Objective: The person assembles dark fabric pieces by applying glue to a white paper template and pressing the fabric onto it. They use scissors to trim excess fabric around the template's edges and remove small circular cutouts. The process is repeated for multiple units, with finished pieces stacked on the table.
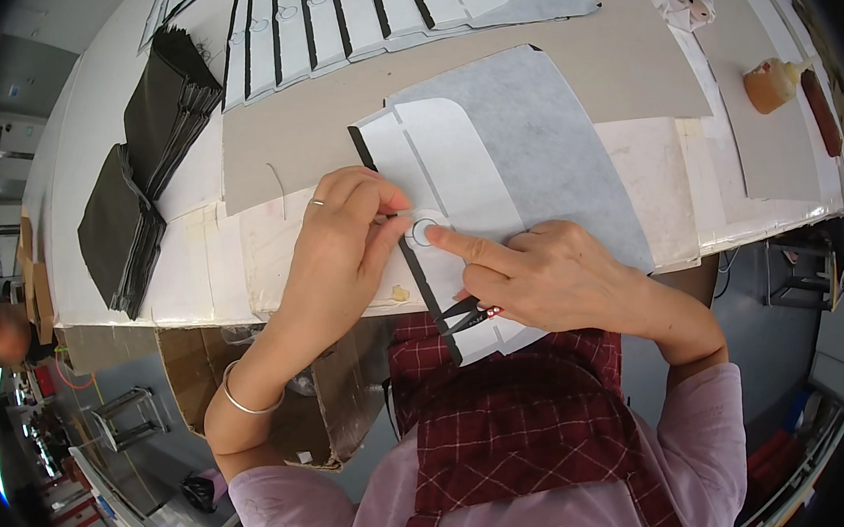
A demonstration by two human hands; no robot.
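A grey-white fabric panel [546, 132] lies in front of me, with a white piece [447, 151] on it and a black strip [421, 279] along its left edge. My left hand [338, 221] is closed in a pinch at the black strip, beside a small ring-shaped outline [423, 231]. Whatever sits between those fingertips is too small to make out. My right hand [548, 272] presses its index fingertip at the ring outline. Curled under its other fingers is a small pair of black scissors [462, 317], blades pointing left. The panel's near end overhangs the table edge.
Similar panels [350, 14] lie overlapped in a row at the back. Stacks of black fabric pieces [118, 225] are at left. At right are an amber bottle [771, 85] and a dark reddish-brown bar-like object [820, 113]. A cardboard box [348, 390] stands below the table edge.
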